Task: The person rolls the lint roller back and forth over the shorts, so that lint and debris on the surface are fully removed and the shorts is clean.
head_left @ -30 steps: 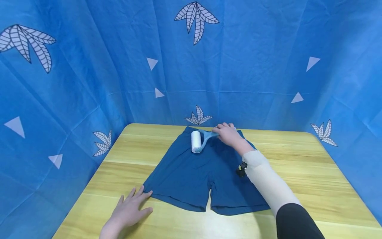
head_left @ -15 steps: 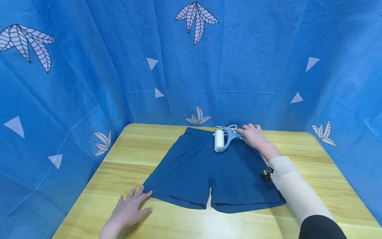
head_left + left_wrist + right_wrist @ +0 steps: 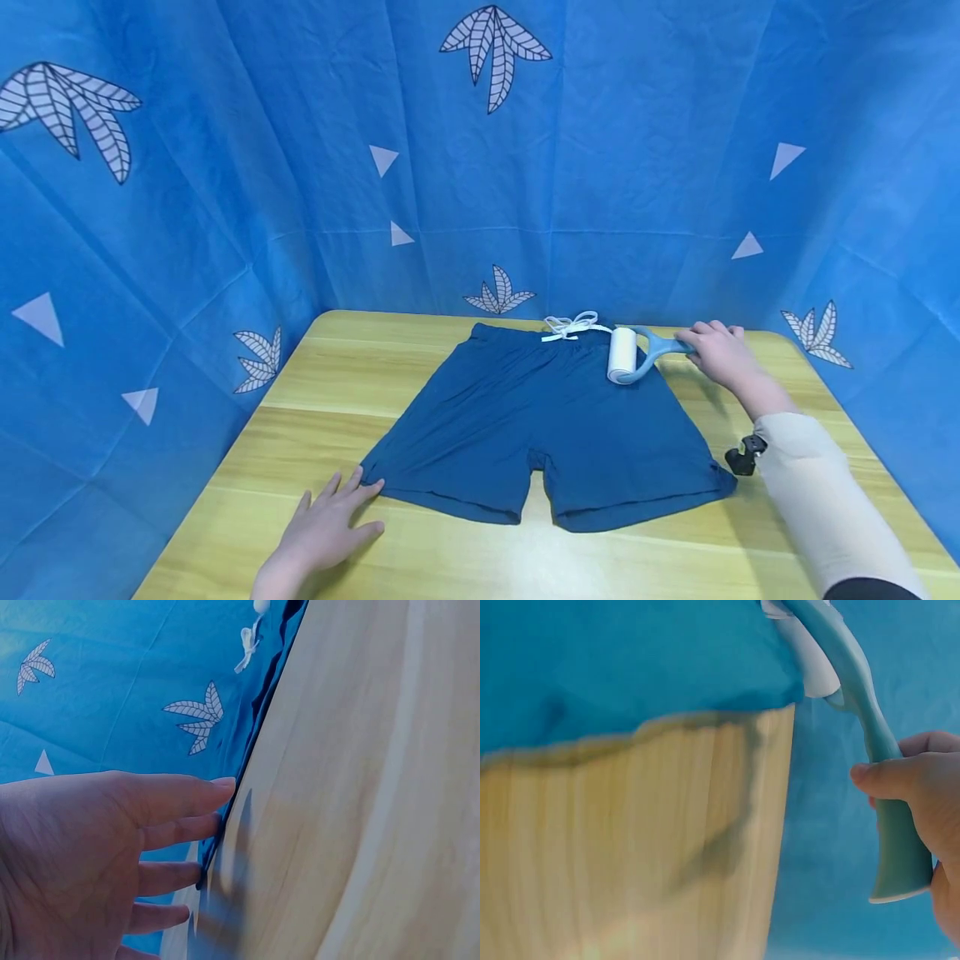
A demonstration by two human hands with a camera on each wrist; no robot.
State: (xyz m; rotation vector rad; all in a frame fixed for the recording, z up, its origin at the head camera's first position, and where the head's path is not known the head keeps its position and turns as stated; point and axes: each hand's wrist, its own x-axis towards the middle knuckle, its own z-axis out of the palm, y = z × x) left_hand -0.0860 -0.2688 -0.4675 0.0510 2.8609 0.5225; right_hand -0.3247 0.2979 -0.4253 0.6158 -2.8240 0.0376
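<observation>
Dark blue shorts (image 3: 547, 425) lie spread flat on the table, waistband at the far side, with a white drawstring bow (image 3: 572, 325) at its middle. My right hand (image 3: 720, 354) grips the light blue handle of a lint roller (image 3: 892, 802). Its white roll (image 3: 622, 355) rests on the shorts near the waistband's right end. My left hand (image 3: 326, 525) has its fingers spread, and the fingertips touch the left leg's hem corner. In the left wrist view the left hand (image 3: 82, 847) shows straight fingers at the fabric edge.
The wooden table (image 3: 300, 442) reaches past the shorts on all sides. Blue curtain (image 3: 637, 167) with white leaf and triangle prints hangs along the back and both sides. A black wrist camera (image 3: 745, 456) sits by the right sleeve.
The right hand has moved the lint roller rightward along the waistband, uncovering the bow. The right leg of the shorts has shifted outward, its corner now bunched. The left hand has stayed in place.
</observation>
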